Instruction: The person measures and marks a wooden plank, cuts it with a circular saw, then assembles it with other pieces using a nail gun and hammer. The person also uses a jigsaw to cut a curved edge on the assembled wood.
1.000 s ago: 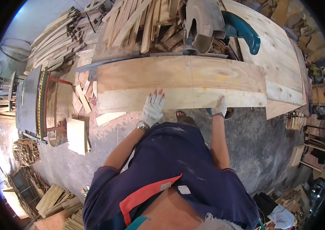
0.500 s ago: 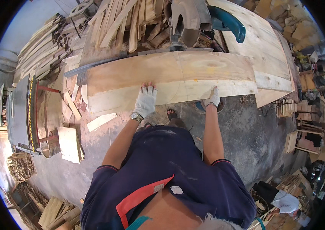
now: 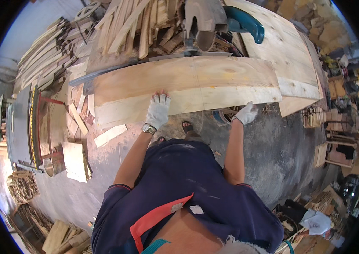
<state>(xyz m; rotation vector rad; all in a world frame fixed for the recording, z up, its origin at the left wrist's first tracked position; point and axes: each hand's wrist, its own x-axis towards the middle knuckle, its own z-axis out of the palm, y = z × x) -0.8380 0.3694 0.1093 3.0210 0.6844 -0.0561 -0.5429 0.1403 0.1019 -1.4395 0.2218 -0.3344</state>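
A long plywood board (image 3: 124,91) lies crosswise before me, with a darker far strip and a paler near strip. My left hand (image 3: 158,112), in a white glove with the fingertips bare, rests on its near edge. The fingers are stretched out over the top; the thumb is hidden. My right hand (image 3: 245,113), also gloved, is at the near edge towards the board's right end. Its fingers are curled in, with nothing visible in them, and its tip just meets the edge. Beyond the board stands a saw (image 3: 205,25) with a teal handle (image 3: 247,23), its blade close to the far edge.
A large plywood sheet (image 3: 291,55) extends at the right, beside the saw. Wood strips (image 3: 126,27) are heaped behind the board, with more strips (image 3: 44,55) stacked far left. A dark metal-framed panel (image 3: 20,127) stands at the left. Offcuts (image 3: 111,134) lie on the concrete floor (image 3: 272,156).
My right hand has slid right along the near edge, and its thumb has come off the board's top. My left hand keeps its place on the board. The whole view has shifted slightly.
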